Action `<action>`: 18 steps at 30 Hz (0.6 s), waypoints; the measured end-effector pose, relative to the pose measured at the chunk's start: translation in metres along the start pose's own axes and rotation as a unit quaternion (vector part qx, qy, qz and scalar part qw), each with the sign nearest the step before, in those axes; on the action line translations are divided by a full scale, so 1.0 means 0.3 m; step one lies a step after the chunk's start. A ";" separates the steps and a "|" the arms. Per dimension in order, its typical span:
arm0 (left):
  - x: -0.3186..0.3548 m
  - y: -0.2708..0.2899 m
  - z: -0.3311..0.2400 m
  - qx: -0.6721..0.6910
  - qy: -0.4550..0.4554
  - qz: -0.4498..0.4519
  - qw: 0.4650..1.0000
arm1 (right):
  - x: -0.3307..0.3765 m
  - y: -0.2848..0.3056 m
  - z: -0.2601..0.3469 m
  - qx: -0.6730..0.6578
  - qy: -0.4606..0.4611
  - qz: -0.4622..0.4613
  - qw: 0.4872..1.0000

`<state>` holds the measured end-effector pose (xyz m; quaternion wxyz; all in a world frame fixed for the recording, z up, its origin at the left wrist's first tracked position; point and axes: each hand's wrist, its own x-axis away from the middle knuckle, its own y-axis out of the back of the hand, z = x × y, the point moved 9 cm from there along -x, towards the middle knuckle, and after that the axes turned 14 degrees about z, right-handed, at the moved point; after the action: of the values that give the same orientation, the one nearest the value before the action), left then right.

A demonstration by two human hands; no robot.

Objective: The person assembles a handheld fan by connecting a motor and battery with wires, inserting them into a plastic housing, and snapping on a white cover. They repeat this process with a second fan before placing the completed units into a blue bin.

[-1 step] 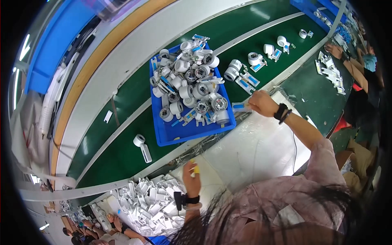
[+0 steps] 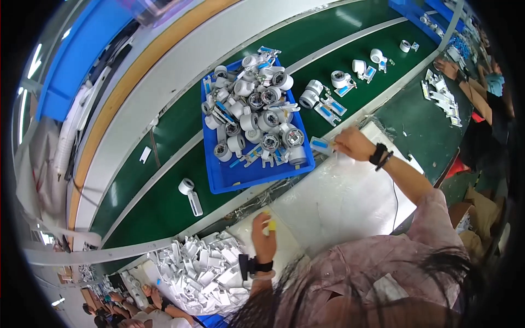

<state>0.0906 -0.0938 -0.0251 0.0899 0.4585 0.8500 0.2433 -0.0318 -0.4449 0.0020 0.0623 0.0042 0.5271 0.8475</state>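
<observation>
My right hand [image 2: 355, 144] reaches over the far edge of the white work mat [image 2: 333, 188]. Its fingertips are pinched on a small white plate with a blue strip [image 2: 320, 144], beside the corner of a blue tray [image 2: 224, 185]. The tray is heaped with round white-and-grey housings [image 2: 269, 120], some with wiring showing. Lower down, my left hand [image 2: 263, 240] hovers at the mat's left part with fingers apart and nothing visible in it. Yellow covers show on its fingertips. Left of that hand lies a pile of white plastic parts [image 2: 199, 270].
Behind the mat runs a green conveyor belt [image 2: 147, 210]. A white handheld housing [image 2: 190, 197] lies on it, left of the tray. To the tray's right, several round housings and blue-striped plates [image 2: 330, 109] rest there. A co-worker's hand [image 2: 447, 66] is near more white parts [image 2: 442, 97].
My left hand has shifted a little to the right. My right hand has come slightly nearer to me and right, still pinching the blue-striped plate.
</observation>
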 end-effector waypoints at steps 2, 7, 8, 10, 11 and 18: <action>0.010 -0.113 -0.167 -0.083 -0.100 0.009 0.991 | 0.086 -0.032 0.073 -0.165 -0.027 0.035 0.985; 0.003 -0.327 -0.432 -0.154 -0.171 0.123 0.965 | 0.304 -0.225 0.339 -0.621 -0.075 0.130 0.769; 0.018 -0.349 -0.448 -0.168 -0.176 0.128 0.961 | 0.322 -0.224 0.406 -0.662 -0.059 0.126 0.737; 0.053 -0.349 -0.451 -0.187 -0.173 0.126 0.959 | 0.352 -0.200 0.508 -0.695 -0.052 0.128 0.705; 0.077 -0.362 -0.447 -0.153 -0.202 0.159 0.954 | 0.368 -0.199 0.534 -0.704 -0.058 0.130 0.696; 0.171 -0.352 -0.342 0.287 -0.136 0.211 0.924 | 0.413 -0.165 0.667 -0.753 -0.010 0.157 0.639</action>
<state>-0.0546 -0.1344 0.0150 0.0156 0.6623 0.7464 -0.0628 -0.1351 -0.2309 0.0394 -0.0847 0.0468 -0.3027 0.9482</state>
